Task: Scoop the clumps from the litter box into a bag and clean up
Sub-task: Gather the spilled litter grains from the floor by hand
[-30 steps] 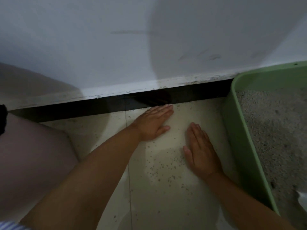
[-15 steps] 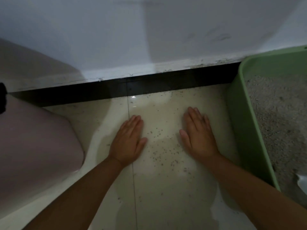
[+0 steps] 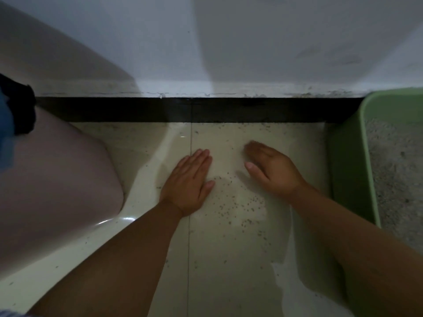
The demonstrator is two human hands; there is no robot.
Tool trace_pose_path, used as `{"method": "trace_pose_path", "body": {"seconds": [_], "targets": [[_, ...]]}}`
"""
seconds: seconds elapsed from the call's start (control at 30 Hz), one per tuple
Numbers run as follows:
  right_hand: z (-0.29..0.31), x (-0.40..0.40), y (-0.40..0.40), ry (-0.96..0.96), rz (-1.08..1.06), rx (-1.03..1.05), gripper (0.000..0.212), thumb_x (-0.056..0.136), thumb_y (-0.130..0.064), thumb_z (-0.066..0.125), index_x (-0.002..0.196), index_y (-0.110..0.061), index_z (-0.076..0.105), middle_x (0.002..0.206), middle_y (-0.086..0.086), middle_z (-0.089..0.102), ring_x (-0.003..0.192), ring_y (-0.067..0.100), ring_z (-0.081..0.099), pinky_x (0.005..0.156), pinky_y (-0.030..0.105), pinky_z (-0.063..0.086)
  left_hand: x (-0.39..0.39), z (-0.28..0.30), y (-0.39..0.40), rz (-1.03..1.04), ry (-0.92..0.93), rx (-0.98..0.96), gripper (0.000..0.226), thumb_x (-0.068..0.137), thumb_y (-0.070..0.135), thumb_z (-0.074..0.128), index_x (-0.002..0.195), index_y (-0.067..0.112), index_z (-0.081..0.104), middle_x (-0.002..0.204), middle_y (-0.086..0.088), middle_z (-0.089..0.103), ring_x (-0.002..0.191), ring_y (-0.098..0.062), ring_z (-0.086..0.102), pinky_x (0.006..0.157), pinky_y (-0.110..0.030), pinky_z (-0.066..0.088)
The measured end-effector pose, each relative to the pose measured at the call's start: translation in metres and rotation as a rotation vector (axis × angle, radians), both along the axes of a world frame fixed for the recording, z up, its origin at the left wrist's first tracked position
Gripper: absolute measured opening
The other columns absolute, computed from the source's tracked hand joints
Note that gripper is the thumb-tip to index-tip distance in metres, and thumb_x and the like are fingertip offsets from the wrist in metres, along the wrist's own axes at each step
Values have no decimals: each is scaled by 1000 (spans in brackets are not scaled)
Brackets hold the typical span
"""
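Note:
A green litter box with grey litter stands at the right edge against the wall. Loose litter grains lie scattered on the pale tiled floor between my hands. My left hand lies flat on the floor, fingers straight and together, left of the grains. My right hand rests on the floor to their right, turned on its edge with fingers angled leftward, blurred at the tips. Neither hand holds anything. No scoop or bag is in view.
A white wall with a black skirting strip runs across the back. My bare knee fills the left side, with dark clothing above it. More grains lie along the skirting near the box.
My left hand slid back from the skirting toward me and to the left. My right hand turned from flat to its edge and shifted left toward the grains. The view tilted.

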State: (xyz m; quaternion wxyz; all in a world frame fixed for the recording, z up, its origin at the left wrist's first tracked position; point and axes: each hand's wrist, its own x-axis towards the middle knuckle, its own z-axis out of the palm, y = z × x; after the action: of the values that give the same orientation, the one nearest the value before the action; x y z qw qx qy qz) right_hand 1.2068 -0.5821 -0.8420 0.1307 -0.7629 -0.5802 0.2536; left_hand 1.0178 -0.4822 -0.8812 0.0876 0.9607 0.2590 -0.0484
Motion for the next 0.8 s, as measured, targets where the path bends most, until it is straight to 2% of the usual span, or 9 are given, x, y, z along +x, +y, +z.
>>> {"method": "trace_pose_path", "body": {"seconds": [0.1, 0.23, 0.33, 0.43, 0.5, 0.53, 0.6, 0.67, 0.8], "targets": [[2, -2, 0, -69, 10, 99, 81, 86, -61, 22, 123, 4, 55, 131, 22, 54, 126, 34, 48, 105, 36, 23, 1, 2, 0, 1, 22, 11, 71, 99, 38, 2, 124, -2, 56, 128, -17, 58, 117, -30, 58, 107, -29, 18], [-3, 11, 32, -94, 165, -81, 92, 73, -62, 6, 146, -8, 15, 157, 9, 7, 146, 18, 5, 110, 18, -4, 1, 1, 0, 11, 34, 27, 69, 100, 36, 2, 126, -1, 54, 130, -16, 57, 119, -28, 56, 108, -28, 16], [-9, 14, 33, -124, 239, -131, 89, 75, -61, 3, 147, -10, 9, 157, 6, 1, 146, 16, 0, 108, 17, -9, 1, -1, 0, 15, 11, 49, 63, 100, 34, 9, 127, -2, 53, 130, -16, 56, 119, -28, 56, 110, -25, 8], [3, 10, 15, -108, 305, -73, 86, 84, -61, 6, 136, -2, 41, 146, 16, 37, 136, 24, 37, 110, 24, 18, 2, -1, 0, 21, 0, 54, 64, 100, 34, 8, 126, -2, 54, 130, -16, 57, 119, -28, 56, 109, -27, 14], [7, 7, 6, -183, 337, 21, 79, 96, -51, 8, 112, 2, 64, 117, 20, 65, 107, 30, 64, 89, 35, 49, 2, -1, 0, 19, -12, 54, 60, 99, 34, 14, 126, -2, 54, 130, -16, 57, 119, -28, 56, 109, -27, 15], [8, 8, 8, -204, 327, 56, 76, 97, -47, 10, 107, 3, 66, 111, 20, 68, 101, 31, 67, 81, 40, 52, 2, -1, 0, 18, -18, 60, 57, 98, 33, 18, 126, -2, 54, 130, -16, 57, 119, -29, 56, 108, -28, 17], [7, 7, 22, -199, 318, 81, 69, 96, -45, 19, 115, 6, 60, 120, 23, 62, 110, 34, 61, 93, 42, 43, 3, -1, -1, 23, -5, 64, 60, 100, 34, 13, 125, -2, 55, 129, -16, 58, 118, -29, 57, 104, -30, 22], [4, 4, 45, -141, 328, 17, 71, 89, -46, 19, 137, 3, 37, 146, 20, 36, 136, 30, 35, 111, 30, 18, 3, 0, -1, 27, 6, 56, 68, 100, 35, 2, 126, -2, 54, 129, -16, 57, 118, -29, 57, 104, -30, 22], [-9, 4, 59, -206, 386, -171, 66, 92, -45, 11, 148, -11, 2, 157, 5, -6, 146, 15, -5, 111, 20, -9, 2, -2, 0, 20, -20, 58, 65, 100, 34, 6, 127, -2, 52, 130, -16, 57, 119, -29, 55, 110, -26, 12]]}}
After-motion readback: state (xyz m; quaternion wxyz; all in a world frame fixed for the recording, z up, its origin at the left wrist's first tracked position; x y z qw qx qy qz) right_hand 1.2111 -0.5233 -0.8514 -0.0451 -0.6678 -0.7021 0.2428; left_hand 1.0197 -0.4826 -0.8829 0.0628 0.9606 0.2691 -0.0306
